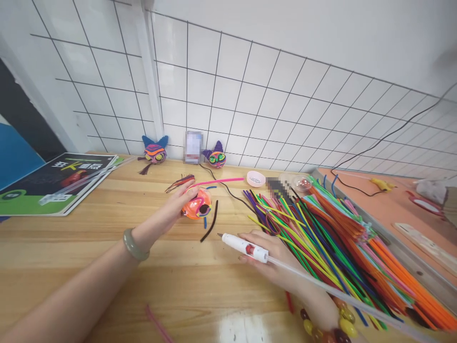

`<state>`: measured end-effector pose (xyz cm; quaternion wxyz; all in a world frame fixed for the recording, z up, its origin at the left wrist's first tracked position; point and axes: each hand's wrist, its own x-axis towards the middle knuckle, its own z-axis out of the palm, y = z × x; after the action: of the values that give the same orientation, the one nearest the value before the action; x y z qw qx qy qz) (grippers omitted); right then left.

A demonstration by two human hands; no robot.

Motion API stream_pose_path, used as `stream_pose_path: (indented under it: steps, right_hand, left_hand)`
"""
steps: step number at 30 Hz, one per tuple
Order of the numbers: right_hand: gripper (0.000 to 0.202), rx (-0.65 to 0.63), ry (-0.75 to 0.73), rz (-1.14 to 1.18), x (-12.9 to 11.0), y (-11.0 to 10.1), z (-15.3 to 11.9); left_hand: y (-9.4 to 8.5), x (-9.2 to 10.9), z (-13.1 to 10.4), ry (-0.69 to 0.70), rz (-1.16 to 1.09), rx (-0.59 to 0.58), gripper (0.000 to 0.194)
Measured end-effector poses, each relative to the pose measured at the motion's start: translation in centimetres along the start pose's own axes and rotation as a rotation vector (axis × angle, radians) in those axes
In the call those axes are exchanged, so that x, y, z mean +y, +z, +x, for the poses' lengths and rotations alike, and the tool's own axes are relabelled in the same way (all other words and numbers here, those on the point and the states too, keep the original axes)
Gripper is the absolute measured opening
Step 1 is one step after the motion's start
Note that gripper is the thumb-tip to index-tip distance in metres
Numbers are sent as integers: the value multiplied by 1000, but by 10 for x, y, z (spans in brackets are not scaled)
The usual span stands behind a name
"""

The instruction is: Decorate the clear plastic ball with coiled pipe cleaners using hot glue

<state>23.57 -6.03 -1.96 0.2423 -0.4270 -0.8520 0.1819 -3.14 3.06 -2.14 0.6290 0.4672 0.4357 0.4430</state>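
Note:
My left hand [183, 199] is closed around the side of an orange round craft ball [194, 210] decorated with coloured strips and a dark spot. A pink pipe cleaner [223, 181] stretches from behind that hand toward the right. In my right hand [273, 259] is a white pen-shaped hot glue gun [233, 243], its nozzle pointing left, apart from the ball. A long clear glue stick [321, 284] runs out of its back end. Between ball and nozzle lies a short black pipe cleaner [213, 221], with a small blue piece [205, 222] beside the ball.
Colourful pipe cleaners [321, 238] are heaped on the right. Two finished-looking eared craft heads [154, 151] stand by the tiled wall. A pink bowl [256, 179] holds small bits. A dark cable [232, 193] crosses the table [150, 271]; a book [53, 183] lies left.

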Motion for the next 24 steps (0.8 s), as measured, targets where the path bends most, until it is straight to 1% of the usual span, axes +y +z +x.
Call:
stream_pose_path:
  steps: [2,4,7,10,15,18,21,24]
  right_hand:
    - [33,7,-51,-177,7,3,0]
    - [39,21,-81,-365,15,7,0]
    - [47,7,-45,-602,23,13,0]
    - [48,-29,-31,-717,25,18,2]
    - [48,-51,-37,-721,26,23,2]
    - [55,-63,-21,-682,28,25,1]
    - [65,-104,12,-598,29,28,0]
    - [72,-146,52,-458,25,27,-3]
  left_hand:
    - [1,1,-1,27,-15,9,72]
    - [2,2,-3,36,-31,-6,70]
    - [4,2,-5,30,-47,-47,68]
    - [4,-1,-4,24,-48,-46,68]
    - [4,-6,0,50,-66,-28,69]
    - [4,-7,1,49,-73,-11,71]
    - [6,-7,0,31,-52,-5,70]
    - [9,-6,-3,18,-46,-25,69]
